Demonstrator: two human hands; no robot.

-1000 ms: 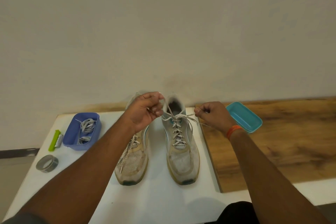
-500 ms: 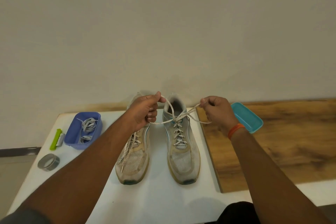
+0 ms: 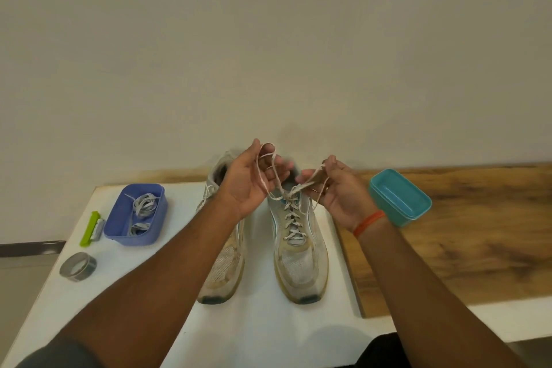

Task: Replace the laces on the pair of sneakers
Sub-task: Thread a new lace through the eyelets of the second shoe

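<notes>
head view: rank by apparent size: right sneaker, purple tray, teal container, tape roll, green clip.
1. right sneaker
2-3. purple tray and teal container, too alike to rank
4-5. tape roll and green clip, too close to call

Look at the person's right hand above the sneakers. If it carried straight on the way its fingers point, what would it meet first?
The right hand points left, toward the left hand. It would probably meet that hand's fingers first, across the lace between them, though depth is unclear.
</notes>
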